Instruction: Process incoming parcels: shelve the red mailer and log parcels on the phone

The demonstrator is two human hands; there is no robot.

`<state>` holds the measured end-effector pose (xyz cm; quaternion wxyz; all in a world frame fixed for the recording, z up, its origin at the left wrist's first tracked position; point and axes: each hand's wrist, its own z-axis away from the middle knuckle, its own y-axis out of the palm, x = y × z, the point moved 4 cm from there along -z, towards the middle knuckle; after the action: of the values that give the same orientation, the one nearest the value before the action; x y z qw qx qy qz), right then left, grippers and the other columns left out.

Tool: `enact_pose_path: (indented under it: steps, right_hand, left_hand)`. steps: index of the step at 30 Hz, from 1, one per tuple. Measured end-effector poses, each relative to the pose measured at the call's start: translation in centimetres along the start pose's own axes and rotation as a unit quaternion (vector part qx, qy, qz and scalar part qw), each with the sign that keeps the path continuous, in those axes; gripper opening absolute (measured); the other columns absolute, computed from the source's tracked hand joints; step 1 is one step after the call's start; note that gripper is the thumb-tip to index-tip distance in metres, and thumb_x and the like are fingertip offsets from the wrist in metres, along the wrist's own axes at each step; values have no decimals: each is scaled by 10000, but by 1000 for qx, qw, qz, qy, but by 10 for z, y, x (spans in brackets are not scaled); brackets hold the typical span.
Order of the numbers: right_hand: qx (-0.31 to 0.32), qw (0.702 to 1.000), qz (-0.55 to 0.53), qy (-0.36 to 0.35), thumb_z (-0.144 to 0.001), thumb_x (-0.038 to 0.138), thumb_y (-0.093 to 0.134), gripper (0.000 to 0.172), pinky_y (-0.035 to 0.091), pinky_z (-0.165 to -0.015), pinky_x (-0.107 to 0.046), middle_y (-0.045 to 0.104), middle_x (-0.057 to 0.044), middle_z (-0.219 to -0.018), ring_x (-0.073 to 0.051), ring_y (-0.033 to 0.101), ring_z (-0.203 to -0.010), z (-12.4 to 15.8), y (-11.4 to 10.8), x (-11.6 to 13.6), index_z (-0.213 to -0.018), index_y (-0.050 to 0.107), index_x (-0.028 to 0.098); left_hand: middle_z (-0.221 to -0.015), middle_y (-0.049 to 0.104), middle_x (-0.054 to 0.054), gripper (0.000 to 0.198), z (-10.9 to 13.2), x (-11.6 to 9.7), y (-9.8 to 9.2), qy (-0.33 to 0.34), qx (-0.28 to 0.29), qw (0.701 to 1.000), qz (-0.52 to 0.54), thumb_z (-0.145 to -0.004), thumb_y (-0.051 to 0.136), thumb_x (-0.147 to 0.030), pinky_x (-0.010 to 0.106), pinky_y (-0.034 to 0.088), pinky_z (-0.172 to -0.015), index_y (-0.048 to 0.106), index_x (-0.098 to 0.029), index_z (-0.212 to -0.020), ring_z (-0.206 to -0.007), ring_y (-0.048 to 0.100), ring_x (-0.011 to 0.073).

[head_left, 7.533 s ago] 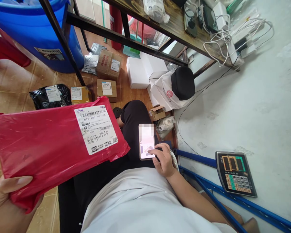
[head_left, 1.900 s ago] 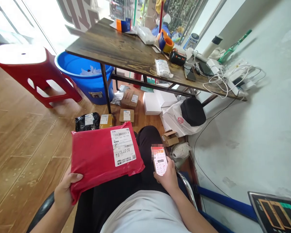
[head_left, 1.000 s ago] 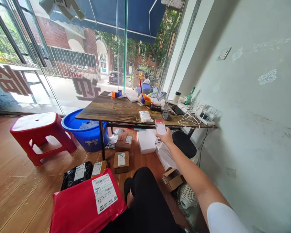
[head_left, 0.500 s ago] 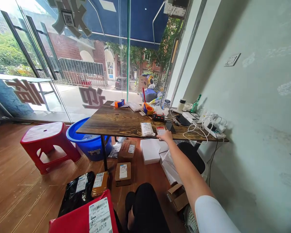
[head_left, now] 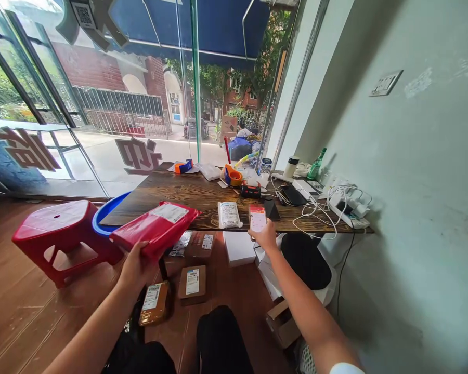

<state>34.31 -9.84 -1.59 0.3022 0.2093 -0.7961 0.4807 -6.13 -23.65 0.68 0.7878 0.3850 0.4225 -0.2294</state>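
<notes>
left grip (head_left: pixel 134 265) clasps red parcel (head_left: pixel 148 226), right grip (head_left: pixel 265 237) holds phone (head_left: pixel 258 219), both by the tabletop (head_left: pixel 175 193), near side; placing seems in hand, calling for level release.

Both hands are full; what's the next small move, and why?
Probably ease the red parcel onto the tabletop: the left hand holds it at the near edge with visible room just beyond, while the right hand grips the phone.
</notes>
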Motion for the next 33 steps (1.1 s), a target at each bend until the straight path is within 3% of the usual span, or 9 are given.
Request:
enact_pose_path:
  steps: [3, 5, 9, 11, 14, 23, 29, 31, 33]
  right_hand:
    - [-18, 999, -15, -24, -562, 347, 761, 805, 446, -949, -423, 517, -143, -1188, -318, 494, -1148, 23, -16, -1, -1238, 373, 148]
    - [-24, 998, -32, -47, -561, 328, 769, 850, 429, -976, -434, 506, -138, -1194, -317, 482, -1157, 40, -29, 3, -1274, 343, 146]
    - [9, 989, -105, -99, -585, 268, 764, 870, 420, -996, -456, 493, -123, -1222, -313, 492, -1151, 83, -49, 28, -1330, 321, 187]
    - [38, 985, -135, -101, -578, 240, 760, 881, 439, -984, -443, 494, -111, -1226, -304, 505, -1148, 108, -52, 45, -1341, 321, 211]
    - [59, 983, -155, -76, -560, 234, 753, 908, 493, -907, -435, 494, -109, -1196, -306, 542, -1090, 144, -55, 64, -1355, 315, 227]
    - [69, 978, -186, -58, -596, 245, 748, 901, 514, -865, -455, 482, -120, -1160, -321, 550, -1062, 206, -77, 71, -1379, 303, 230]
    - [105, 977, -182, -40, -533, 245, 802, 941, 435, -969, -534, 502, -126, -1179, -363, 485, -1147, 240, -90, 58, -1357, 351, 211]
    - [166, 952, -257, -11, -572, 293, 815, 887, 445, -980, -512, 516, -121, -1216, -342, 497, -1171, 250, -87, 50, -1336, 371, 223]
    - [240, 894, -375, 46, -694, 365, 754, 689, 497, -930, -458, 560, -110, -1205, -295, 565, -1125, 257, -82, 41, -1275, 410, 227]
  left_hand:
    - [-795, 639, 25, 126, -49, 7, 51, -36, 38, 997, -49, -876, 514, -203, 273, 535, -691, 568, -136, -968, -709, 613, 144]
    - [-790, 654, 91, 212, -55, 24, 73, -91, 73, 987, -108, -886, 528, -292, 336, 540, -670, 585, -96, -943, -717, 629, 191]
    - [-881, 688, 203, 425, 4, 83, 110, -160, 190, 950, -188, -793, 649, -478, 392, 530, -646, 661, -75, -926, -823, 661, 301]
    - [-987, 703, 164, 437, 49, 114, 129, -140, 267, 937, -174, -719, 741, -453, 370, 526, -713, 686, -128, -1006, -943, 652, 307]
    - [-1000, 711, 125, 501, 96, 146, 144, -87, 301, 939, -142, -691, 757, -479, 354, 511, -755, 683, -153, -1064, -962, 645, 301]
    - [-1019, 707, 129, 446, 149, 153, 109, -34, 304, 943, -127, -725, 732, -385, 355, 494, -791, 655, -120, -1076, -935, 644, 289]
    - [-1332, 557, 69, 637, 211, 160, 69, -209, 405, 889, 34, -766, 567, -343, 368, 528, -782, 394, -322, -1379, -1108, 581, 292]
    - [-1388, 505, 59, 655, 221, 163, 54, -243, 422, 871, 61, -783, 519, -330, 405, 536, -791, 335, -355, -1411, -1129, 569, 302]
    - [-1431, 456, 60, 657, 226, 165, 40, -245, 425, 869, 60, -798, 491, -319, 445, 549, -776, 305, -364, -1426, -1142, 558, 321]
